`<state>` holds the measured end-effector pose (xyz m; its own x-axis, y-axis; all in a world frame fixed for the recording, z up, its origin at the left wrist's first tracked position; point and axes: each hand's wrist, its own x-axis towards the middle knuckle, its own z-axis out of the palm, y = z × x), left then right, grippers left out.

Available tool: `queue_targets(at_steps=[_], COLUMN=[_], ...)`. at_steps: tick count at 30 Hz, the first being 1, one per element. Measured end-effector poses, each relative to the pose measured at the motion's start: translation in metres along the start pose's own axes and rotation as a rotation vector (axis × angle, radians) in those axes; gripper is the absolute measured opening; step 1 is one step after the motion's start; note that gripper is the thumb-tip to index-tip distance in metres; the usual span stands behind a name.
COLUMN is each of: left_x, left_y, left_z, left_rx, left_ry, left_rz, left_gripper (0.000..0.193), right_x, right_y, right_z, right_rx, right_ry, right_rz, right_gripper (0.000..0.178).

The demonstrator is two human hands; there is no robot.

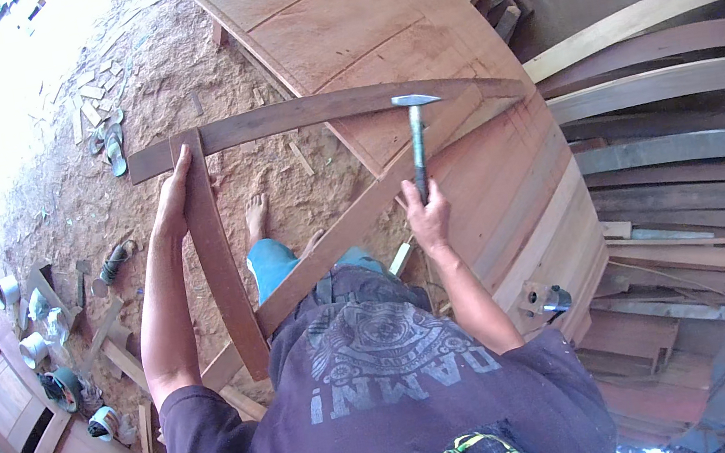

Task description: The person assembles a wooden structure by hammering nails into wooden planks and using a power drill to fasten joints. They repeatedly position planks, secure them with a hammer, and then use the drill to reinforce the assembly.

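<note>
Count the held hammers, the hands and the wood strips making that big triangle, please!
Held hammer: 1
Hands: 2 (left hand, right hand)
Wood strips: 3 (top strip, side strip, slanting strip)
Total: 6

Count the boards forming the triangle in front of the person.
3: the long far board, the shorter crosspiece at the left hand, and the diagonal board beside the right hand. Any behind these may be hidden.

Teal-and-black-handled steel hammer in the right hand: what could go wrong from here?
A stray swing of the hammer by the right hand might dent the long dark-brown wooden plank. If the left hand slipped on the narrow reddish-brown wooden crosspiece, it could drop toward the nearby bare foot.
</note>
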<state>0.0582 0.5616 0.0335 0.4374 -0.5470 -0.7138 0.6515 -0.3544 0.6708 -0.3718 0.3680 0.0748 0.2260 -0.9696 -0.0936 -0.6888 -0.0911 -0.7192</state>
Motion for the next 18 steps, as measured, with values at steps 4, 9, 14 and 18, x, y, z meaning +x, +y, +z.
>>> queue_targets(at_steps=[4,9,14,18], left_x=[-0.034,-0.048,-0.067,-0.077], left_y=[-0.019,-0.021,-0.008,-0.008], left_z=[-0.002,0.0,-0.003,-0.013], left_rx=[0.044,0.08,0.044,0.057], left_ry=[0.052,0.136,0.134,0.17], left_rz=[-0.067,-0.03,0.026,0.006], left_gripper=[0.071,0.072,0.071,0.073], right_x=[-0.004,-0.001,-0.002,0.0], right_y=[0.013,0.045,0.038,0.036], right_z=[-0.018,-0.019,-0.028,-0.034], right_rx=[0.236,0.239,0.35,0.362], right_ry=[0.058,0.152,0.152,0.11], right_rz=[0.153,0.126,0.165,0.206], right_gripper=[0.044,0.046,0.043,0.041])
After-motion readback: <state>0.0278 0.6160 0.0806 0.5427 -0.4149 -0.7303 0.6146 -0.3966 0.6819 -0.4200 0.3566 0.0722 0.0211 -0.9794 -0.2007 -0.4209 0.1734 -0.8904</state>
